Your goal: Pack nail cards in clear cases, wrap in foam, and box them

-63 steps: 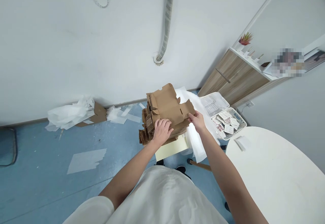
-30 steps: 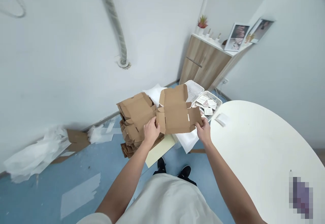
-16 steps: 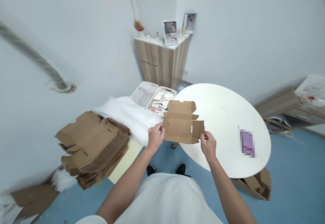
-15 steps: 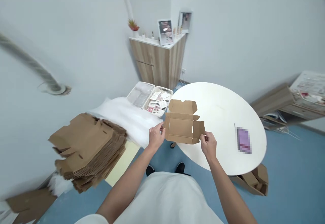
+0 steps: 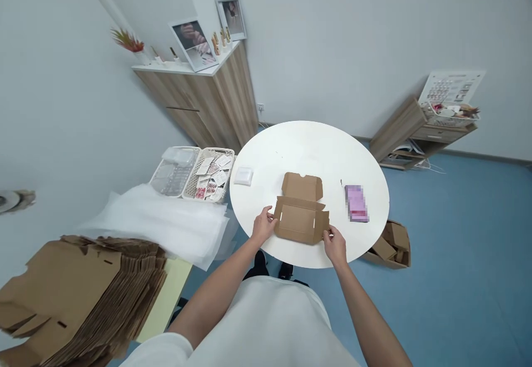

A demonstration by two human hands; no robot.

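Observation:
A flat brown cardboard box (image 5: pixel 297 217) lies over the front of the round white table (image 5: pixel 266 159). Its low side walls are partly raised and its notched lid flap points away from me. My left hand (image 5: pixel 263 227) grips the left edge, thumb and fingers around the corner. On the opposite side my right hand (image 5: pixel 334 245) pinches the front right corner by the side flap. Right of the box rests a blurred-out purple item (image 5: pixel 356 203). A small white packet (image 5: pixel 243 176) sits at the table's left edge.
At left are a tall stack of flat cardboard boxes (image 5: pixel 78 295), white foam sheets (image 5: pixel 153 217) and baskets with small cards (image 5: pixel 214 174). A wooden cabinet (image 5: pixel 199 101) stands in the corner. A carton of cardboard pieces (image 5: pixel 390 248) is on the floor at right.
My view has swung to the right. Both hands have brought the cardboard box from the table's left edge further over the tabletop. The small white packet has come into sight.

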